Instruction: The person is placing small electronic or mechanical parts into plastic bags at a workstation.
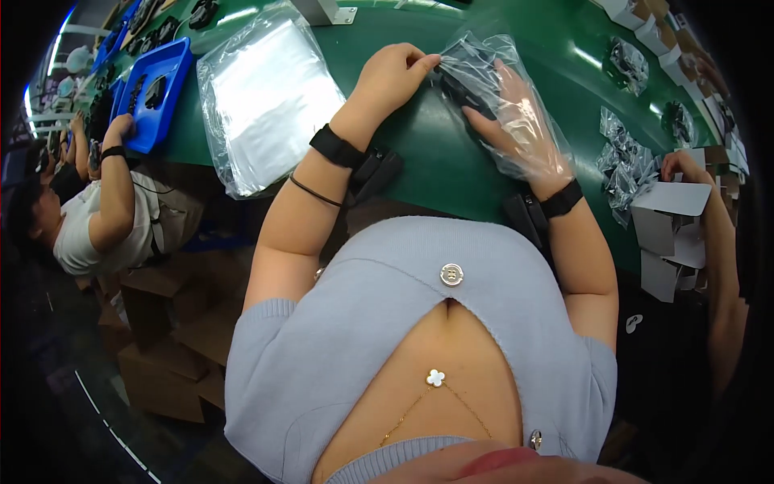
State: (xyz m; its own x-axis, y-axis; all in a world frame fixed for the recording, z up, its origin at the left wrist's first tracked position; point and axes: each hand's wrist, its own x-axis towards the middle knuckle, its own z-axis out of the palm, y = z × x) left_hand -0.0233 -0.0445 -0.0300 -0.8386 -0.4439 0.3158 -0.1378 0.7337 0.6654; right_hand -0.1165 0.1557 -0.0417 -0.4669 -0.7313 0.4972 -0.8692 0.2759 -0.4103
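My left hand (393,77) pinches the edge of a clear plastic bag (504,50) between thumb and fingertips. My right hand (522,129) is inside that bag, its thumb and fingers around a dark item (466,93). Film and glare blur the item, so its exact kind does not show. Both hands are just above the green table. Left of my left forearm lies a stack of flat clear plastic bags (270,105).
At the left, a person (113,206) reaches to a blue tray (168,101) holding black parts. Several bagged dark items (629,64) lie at the right. Another person's hand (685,165) is near open white boxes (669,214). A metal bracket (326,11) stands at the far edge.
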